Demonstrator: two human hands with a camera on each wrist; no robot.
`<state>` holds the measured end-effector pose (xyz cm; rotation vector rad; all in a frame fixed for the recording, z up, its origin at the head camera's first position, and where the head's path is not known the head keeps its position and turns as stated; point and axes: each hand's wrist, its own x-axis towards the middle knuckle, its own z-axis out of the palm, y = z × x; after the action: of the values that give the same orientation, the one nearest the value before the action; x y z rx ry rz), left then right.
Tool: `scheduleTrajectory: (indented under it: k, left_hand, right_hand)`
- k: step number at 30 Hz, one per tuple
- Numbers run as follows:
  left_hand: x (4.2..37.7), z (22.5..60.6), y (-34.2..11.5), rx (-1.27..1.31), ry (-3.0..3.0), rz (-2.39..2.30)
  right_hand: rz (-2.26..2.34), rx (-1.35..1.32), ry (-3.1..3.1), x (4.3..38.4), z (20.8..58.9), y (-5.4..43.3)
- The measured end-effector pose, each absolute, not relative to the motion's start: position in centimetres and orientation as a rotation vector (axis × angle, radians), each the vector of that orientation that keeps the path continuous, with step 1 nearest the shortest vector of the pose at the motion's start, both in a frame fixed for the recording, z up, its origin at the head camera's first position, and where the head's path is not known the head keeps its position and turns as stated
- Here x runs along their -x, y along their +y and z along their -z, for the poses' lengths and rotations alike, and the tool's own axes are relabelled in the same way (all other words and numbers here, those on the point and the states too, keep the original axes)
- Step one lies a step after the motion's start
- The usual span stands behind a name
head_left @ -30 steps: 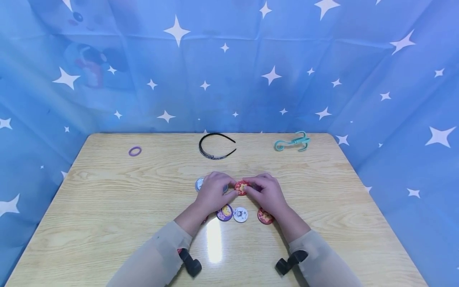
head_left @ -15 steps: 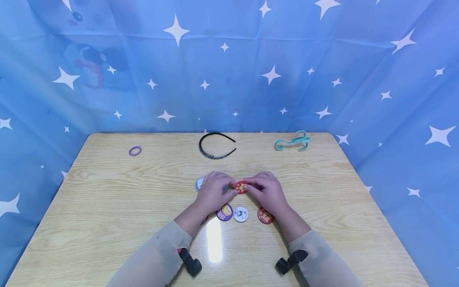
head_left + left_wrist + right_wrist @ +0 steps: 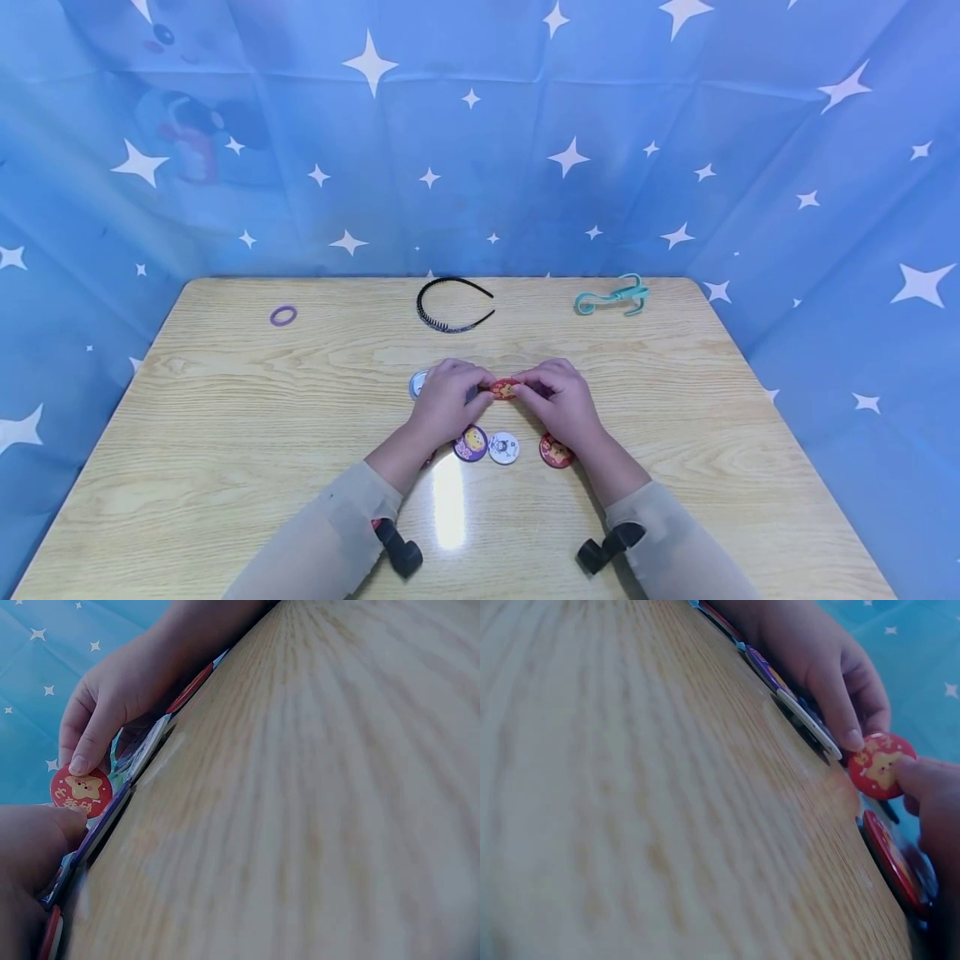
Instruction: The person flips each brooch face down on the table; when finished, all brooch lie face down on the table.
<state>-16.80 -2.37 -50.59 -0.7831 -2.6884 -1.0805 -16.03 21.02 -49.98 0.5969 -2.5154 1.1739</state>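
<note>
A round red badge with a yellow star figure [image 3: 504, 389] is pinched between both hands. My left hand [image 3: 452, 402] holds its left edge with thumb and fingertips; my right hand [image 3: 557, 395] grips the opposite edge. In the left wrist view the red badge [image 3: 82, 790] faces the camera, raised on edge, and the right wrist view shows the same badge [image 3: 882, 766]. Nearer me lie a purple badge [image 3: 471, 444], a white badge [image 3: 504, 448] and another red badge [image 3: 556, 452], partly under my right wrist. A blue-rimmed badge [image 3: 417, 383] is mostly covered by my left hand.
Along the back of the wooden table [image 3: 262, 433] lie a purple hair tie [image 3: 283, 315], a black toothed headband [image 3: 442, 327] and a teal clip-like item with curled arms [image 3: 618, 295]. A blue star-patterned curtain [image 3: 480, 133] hangs behind the table.
The held red badge has tipped up, so its face looks narrower from the head view. Both hands stay in nearly the same place, and the other badges have not moved.
</note>
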Motion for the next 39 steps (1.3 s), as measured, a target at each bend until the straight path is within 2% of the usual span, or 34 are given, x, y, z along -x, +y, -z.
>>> scheduleTrajectory:
  k: [23, 39]
  left_hand:
    - [16.73, 50.61, -2.34, 0.765, -2.677, 1.127]
    - [16.53, 50.55, -2.4, 0.783, -2.667, 1.135]
  right_hand:
    - [-1.195, -0.623, -2.487, 16.1, 50.15, 21.08]
    - [-1.259, -0.545, -2.567, 16.01, 50.4, 21.03]
